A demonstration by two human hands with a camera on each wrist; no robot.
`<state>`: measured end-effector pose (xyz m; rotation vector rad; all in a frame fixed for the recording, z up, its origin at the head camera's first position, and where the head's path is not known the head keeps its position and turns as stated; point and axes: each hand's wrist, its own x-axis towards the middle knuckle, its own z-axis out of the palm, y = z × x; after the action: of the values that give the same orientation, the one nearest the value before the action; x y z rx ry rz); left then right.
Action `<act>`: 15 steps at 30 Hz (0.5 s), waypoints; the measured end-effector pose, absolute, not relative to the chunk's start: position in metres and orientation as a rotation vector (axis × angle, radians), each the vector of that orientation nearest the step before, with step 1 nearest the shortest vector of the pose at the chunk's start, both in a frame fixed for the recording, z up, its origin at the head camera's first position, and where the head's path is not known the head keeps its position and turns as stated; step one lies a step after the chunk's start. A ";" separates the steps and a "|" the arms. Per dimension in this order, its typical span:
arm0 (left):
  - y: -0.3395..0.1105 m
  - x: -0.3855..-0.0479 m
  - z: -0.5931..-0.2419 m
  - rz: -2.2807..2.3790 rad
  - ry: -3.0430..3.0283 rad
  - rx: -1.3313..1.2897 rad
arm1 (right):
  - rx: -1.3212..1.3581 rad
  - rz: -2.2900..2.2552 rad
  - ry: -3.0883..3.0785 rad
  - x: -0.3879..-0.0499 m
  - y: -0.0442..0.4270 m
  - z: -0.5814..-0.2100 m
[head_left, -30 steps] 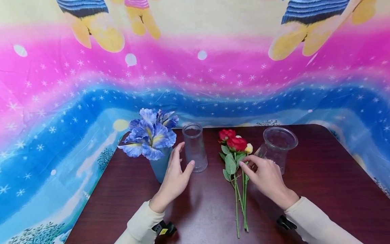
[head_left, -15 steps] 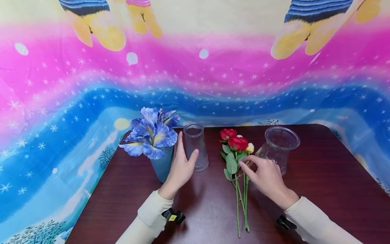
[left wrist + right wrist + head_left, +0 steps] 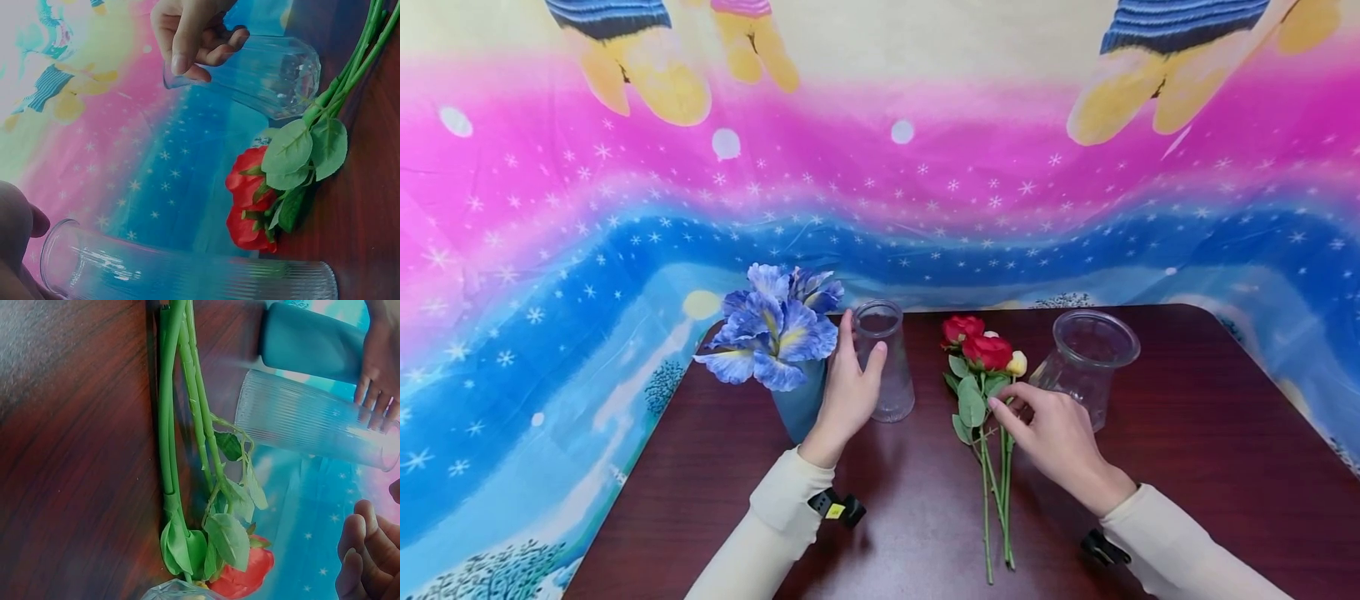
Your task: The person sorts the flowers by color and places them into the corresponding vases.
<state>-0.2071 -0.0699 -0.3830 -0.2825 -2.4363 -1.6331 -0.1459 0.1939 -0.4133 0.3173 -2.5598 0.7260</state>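
My left hand (image 3: 848, 396) is at the left side of a narrow ribbed glass vase (image 3: 897, 383), its fingers extended near the rim and the thumb apart. In the left wrist view its fingertips lie by the mouth of that vase; whether they touch it I cannot tell. Red roses (image 3: 988, 353) with green stems and a pale yellow bud (image 3: 1017, 363) lie on the table to the right. Above their leaves hovers my right hand (image 3: 1060, 429), fingers loosely bent and holding nothing, as the right wrist view also shows.
A blue vase (image 3: 797, 404) with blue-violet irises (image 3: 775, 333) stands just left of my left hand. Behind my right hand is a wide-mouthed glass vase (image 3: 1096, 392). The dark wooden table (image 3: 1210, 433) meets a colourful printed cloth (image 3: 970, 192) at the back.
My left hand has moved right and slightly up, from beside the blue vase toward the rim of the narrow glass vase. The right hand stays put over the roses.
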 end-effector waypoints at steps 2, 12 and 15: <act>-0.070 -0.209 -0.381 -1.610 -2.445 -0.263 | 0.317 0.727 -2.557 -0.146 0.194 -0.414; -0.066 -0.218 -0.374 -1.569 -2.496 -0.183 | 0.314 0.771 -2.579 -0.146 0.191 -0.416; -0.065 -0.221 -0.371 -1.566 -2.501 -0.173 | 0.313 0.784 -2.579 -0.146 0.190 -0.417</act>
<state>-0.2206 -0.0651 -0.3712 -0.1734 -2.5012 -1.5659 -0.1461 0.1896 -0.4167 0.3127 -2.5787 0.7843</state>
